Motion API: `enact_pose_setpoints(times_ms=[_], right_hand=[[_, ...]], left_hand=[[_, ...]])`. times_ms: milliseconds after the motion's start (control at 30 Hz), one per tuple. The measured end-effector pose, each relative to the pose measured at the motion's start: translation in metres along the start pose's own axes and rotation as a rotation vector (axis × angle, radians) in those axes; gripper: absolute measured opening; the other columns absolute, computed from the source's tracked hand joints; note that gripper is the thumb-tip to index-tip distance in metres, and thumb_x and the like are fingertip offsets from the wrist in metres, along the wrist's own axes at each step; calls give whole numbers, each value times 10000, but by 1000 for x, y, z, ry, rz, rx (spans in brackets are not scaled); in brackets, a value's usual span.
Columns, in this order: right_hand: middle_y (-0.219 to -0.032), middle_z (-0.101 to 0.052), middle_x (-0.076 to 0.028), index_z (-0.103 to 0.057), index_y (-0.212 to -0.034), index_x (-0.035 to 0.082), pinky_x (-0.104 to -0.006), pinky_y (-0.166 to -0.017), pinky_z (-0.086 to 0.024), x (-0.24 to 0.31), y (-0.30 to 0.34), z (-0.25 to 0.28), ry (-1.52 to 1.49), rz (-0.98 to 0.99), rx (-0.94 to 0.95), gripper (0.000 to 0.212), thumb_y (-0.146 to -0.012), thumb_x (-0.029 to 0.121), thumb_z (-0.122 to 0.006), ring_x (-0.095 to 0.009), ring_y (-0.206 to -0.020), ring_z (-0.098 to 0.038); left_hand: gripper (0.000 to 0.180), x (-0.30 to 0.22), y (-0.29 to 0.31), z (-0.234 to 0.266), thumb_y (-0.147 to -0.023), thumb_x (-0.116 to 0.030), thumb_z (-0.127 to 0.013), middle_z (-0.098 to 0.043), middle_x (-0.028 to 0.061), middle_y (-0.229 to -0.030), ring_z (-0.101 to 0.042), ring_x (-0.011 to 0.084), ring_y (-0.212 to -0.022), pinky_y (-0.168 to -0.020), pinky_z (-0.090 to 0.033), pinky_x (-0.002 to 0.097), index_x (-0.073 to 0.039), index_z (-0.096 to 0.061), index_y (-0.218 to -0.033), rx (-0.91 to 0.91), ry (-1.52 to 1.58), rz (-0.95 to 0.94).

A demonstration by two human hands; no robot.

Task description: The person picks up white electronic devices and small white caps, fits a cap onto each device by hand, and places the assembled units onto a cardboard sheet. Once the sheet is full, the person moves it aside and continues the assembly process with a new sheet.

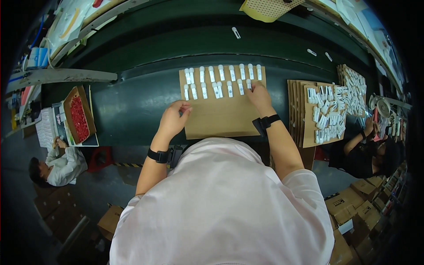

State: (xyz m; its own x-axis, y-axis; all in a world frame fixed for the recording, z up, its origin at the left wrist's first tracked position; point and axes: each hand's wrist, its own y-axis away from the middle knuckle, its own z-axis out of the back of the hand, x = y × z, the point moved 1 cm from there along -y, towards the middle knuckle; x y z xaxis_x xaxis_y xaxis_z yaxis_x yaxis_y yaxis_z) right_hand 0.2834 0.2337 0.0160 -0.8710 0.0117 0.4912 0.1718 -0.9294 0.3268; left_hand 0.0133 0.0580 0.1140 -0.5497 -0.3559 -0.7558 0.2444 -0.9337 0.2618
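Note:
A brown cardboard sheet (pixel 221 117) lies in front of me on the green work surface. Across its far half run two rows of small white plastic pieces (pixel 202 75), long and narrow with a rounded head at the far end. My right hand (pixel 260 96) is over the sheet's right side, its fingertips closed on the white piece (pixel 248 83) at the right end of the nearer row. Over the sheet's left edge hovers my left hand (pixel 176 117), thumb and fingers apart, with nothing seen in it.
Stacked cardboard sheets (pixel 311 132) at right carry many similar white pieces (pixel 329 108). A few loose ones (pixel 236 32) lie on the far green belt (pixel 176 39). At left stands a box of red parts (pixel 79 117). One person (pixel 66 165) sits left, another (pixel 362 152) right.

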Motion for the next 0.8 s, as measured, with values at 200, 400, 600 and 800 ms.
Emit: enact_pose_setpoints(times_ms=[200, 400, 600, 800], right_hand=[[-942, -669, -155, -621, -983, 24, -398, -771, -514, 21, -30, 26, -49, 125, -93, 277, -791, 212, -686, -314, -892, -646], [-1107, -614, -159, -628, -1049, 51, -374, -856, -487, 73, -107, 32, 10, 321, -18, 287, -806, 198, -669, -303, -1007, -601], [-1325, -476, -154, -589, -1204, 97, -412, -978, -419, 119, -168, 1, 271, 291, 195, 384, -842, 221, -626, -331, -1219, -459], [-1357, -436, -159, -562, -1249, 125, -437, -998, -401, 126, -214, -40, 378, 199, 146, 410, -857, 235, -611, -345, -1266, -402]], left_hand=[[198, 2, -12, -5, -868, -96, -630, -679, 145, -914, -663, 233, -838, -760, -516, 318, 22, -629, -1026, 25, 30, 29], [188, 10, -20, -3, -868, -94, -634, -678, 147, -911, -666, 236, -822, -736, -517, 319, 23, -628, -1015, 2, 52, 50], [192, 22, -11, 5, -842, -117, -658, -669, 153, -896, -658, 256, -793, -706, -515, 338, 8, -638, -987, -79, 46, 137], [196, 45, 5, 10, -843, -116, -661, -666, 150, -914, -652, 252, -780, -702, -514, 338, 13, -636, -989, -143, 77, 198]])
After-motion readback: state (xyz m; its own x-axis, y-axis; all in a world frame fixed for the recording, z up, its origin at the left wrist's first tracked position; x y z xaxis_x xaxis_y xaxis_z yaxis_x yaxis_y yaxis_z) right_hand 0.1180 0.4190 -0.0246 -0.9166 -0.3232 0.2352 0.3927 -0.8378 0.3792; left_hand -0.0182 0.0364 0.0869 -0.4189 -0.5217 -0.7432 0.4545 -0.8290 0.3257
